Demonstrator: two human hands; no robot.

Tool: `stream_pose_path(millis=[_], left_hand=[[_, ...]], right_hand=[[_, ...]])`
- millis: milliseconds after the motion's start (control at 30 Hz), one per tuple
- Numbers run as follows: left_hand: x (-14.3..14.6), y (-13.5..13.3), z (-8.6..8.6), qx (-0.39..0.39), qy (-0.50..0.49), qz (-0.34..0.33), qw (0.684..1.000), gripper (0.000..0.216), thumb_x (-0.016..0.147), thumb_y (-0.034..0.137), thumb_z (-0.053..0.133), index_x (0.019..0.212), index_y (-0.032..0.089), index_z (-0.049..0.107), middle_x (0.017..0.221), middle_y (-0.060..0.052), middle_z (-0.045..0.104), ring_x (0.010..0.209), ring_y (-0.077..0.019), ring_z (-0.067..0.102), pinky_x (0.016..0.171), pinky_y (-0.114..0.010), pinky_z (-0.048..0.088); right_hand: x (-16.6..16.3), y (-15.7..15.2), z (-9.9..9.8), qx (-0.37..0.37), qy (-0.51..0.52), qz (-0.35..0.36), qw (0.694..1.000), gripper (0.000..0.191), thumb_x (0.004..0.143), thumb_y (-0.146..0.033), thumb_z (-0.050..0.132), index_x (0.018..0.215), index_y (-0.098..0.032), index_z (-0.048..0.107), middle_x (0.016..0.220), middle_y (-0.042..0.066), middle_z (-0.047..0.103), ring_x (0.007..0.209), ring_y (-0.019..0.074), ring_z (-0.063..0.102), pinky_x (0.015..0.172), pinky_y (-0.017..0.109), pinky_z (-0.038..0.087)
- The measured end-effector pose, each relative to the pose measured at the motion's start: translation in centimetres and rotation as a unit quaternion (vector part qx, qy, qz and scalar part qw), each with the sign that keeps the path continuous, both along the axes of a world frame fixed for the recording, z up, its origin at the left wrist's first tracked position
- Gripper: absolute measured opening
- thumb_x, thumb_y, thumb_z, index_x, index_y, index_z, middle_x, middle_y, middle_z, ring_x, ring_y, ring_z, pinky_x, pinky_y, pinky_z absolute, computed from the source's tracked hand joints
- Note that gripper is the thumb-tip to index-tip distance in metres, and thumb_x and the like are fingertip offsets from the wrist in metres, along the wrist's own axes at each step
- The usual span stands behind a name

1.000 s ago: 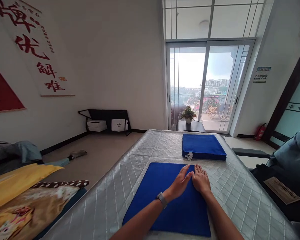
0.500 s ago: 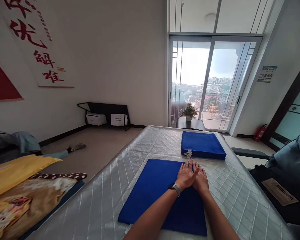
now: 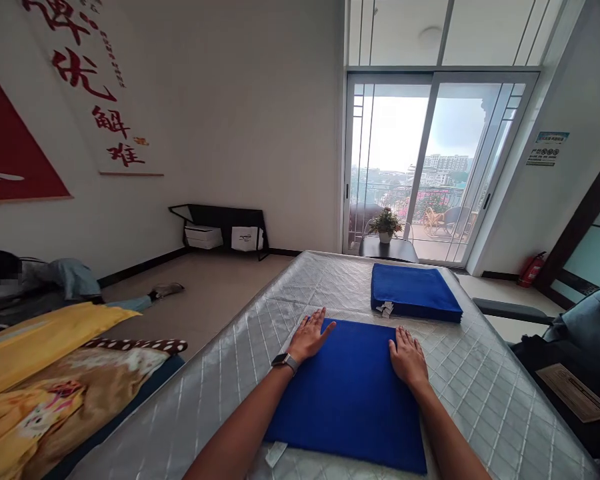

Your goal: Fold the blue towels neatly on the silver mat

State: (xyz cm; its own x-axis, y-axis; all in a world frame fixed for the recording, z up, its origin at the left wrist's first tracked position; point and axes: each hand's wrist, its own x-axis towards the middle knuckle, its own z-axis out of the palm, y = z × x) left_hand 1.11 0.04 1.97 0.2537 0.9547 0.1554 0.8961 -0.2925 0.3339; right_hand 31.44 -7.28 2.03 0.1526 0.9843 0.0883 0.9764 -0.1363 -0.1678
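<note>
A folded blue cloth [image 3: 353, 393] lies flat on the silver quilted mattress [image 3: 220, 393] in front of me. My left hand [image 3: 310, 335], with a watch on the wrist, rests flat at the cloth's far left corner, fingers spread. My right hand [image 3: 406, 357] lies flat, palm down, near the cloth's far right edge. Neither hand holds anything. Beyond them sits a stack of folded blue cloths [image 3: 414, 293] with a white tag at its near corner. A white label [image 3: 275, 453] pokes out from under the near edge of the cloth.
A yellow and patterned blanket [image 3: 55, 373] lies on the left, with a person lying on the floor behind it. A small table with a potted plant [image 3: 386, 227] stands before the glass balcony door. A dark chair with a paper [image 3: 570, 393] is at right.
Both hands were together at the cloth's far right; now they have slid apart, the left to the far left corner, the right staying near the right edge.
</note>
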Motion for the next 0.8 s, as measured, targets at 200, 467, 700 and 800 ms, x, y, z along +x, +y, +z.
stream_pose_path(millis=[200, 467, 700, 800], left_hand=[[-1.65, 0.35, -0.32, -0.001, 0.006, 0.001, 1.000, 0.081, 0.100, 0.068, 0.014, 0.163, 0.017, 0.013, 0.168, -0.010, 0.024, 0.156, -0.0243, 0.018, 0.126, -0.045, 0.011], [-1.39, 0.16, 0.04, -0.003, 0.015, 0.011, 1.000, 0.084, 0.098, 0.071, 0.010, 0.158, 0.016, 0.031, 0.166, -0.010, 0.032, 0.155, -0.0256, 0.022, 0.125, -0.044, 0.015], [-1.23, 0.11, -0.04, -0.005, 0.036, 0.004, 0.999, 0.086, 0.097, 0.072, 0.011, 0.157, 0.014, 0.033, 0.165, -0.012, 0.032, 0.155, -0.0266, 0.023, 0.125, -0.044, 0.015], [-1.32, 0.25, 0.03, -0.007, 0.043, 0.002, 0.999, 0.084, 0.097, 0.071, 0.013, 0.157, 0.015, 0.032, 0.165, -0.012, 0.034, 0.155, -0.0280, 0.023, 0.125, -0.046, 0.015]], right_hand=[[0.03, 0.07, -0.05, -0.001, -0.002, -0.001, 1.000, 0.065, 0.102, -0.040, 0.021, 0.161, -0.013, 0.023, 0.167, 0.005, 0.024, 0.154, 0.0185, 0.020, 0.125, 0.038, 0.009], [0.00, 0.22, -0.17, -0.006, -0.010, -0.004, 1.000, 0.065, 0.103, -0.041, 0.019, 0.161, -0.012, 0.023, 0.167, 0.005, 0.023, 0.155, 0.0177, 0.018, 0.125, 0.038, 0.008], [0.01, 0.22, -0.19, -0.009, -0.007, -0.003, 1.000, 0.066, 0.102, -0.042, 0.020, 0.161, -0.012, 0.022, 0.167, 0.005, 0.023, 0.155, 0.0182, 0.018, 0.125, 0.039, 0.008], [0.00, 0.16, -0.19, -0.006, -0.007, -0.003, 1.000, 0.066, 0.102, -0.041, 0.020, 0.161, -0.011, 0.023, 0.167, 0.005, 0.024, 0.154, 0.0184, 0.019, 0.125, 0.039, 0.007]])
